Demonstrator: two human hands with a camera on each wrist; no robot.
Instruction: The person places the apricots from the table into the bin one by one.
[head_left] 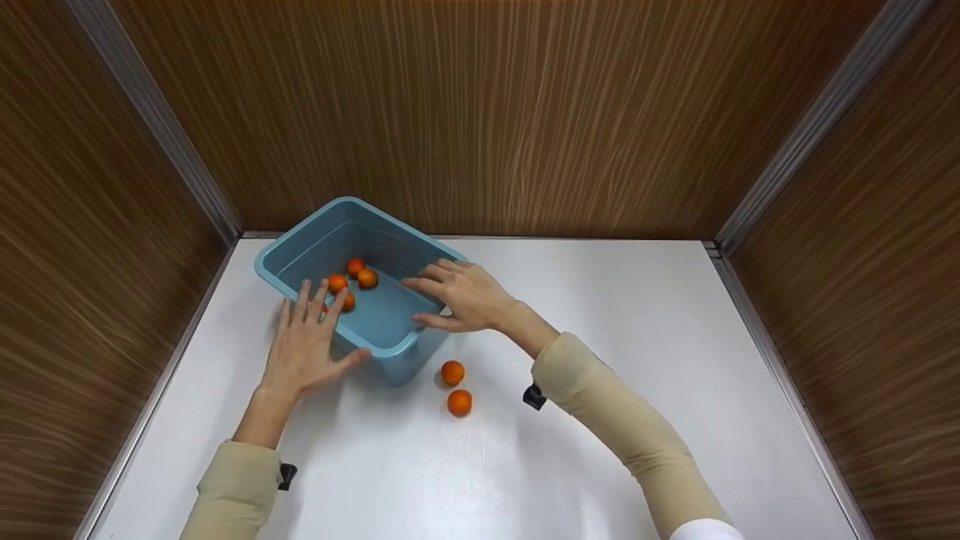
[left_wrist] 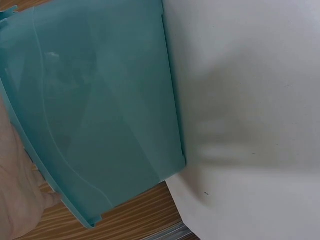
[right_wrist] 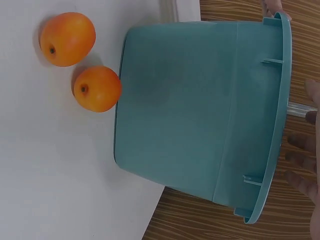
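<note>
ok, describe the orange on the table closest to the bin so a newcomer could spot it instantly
Start at the teal bin at the back left of the white table, with a hand on each side. Just off its near corner lie two oranges, outside the bin. The one you want is the nearer orange, right beside the bin wall; the other orange lies farther toward the person.

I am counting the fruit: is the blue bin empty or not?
Not empty. The blue bin holds four oranges; two more oranges lie outside on the white table.
</note>
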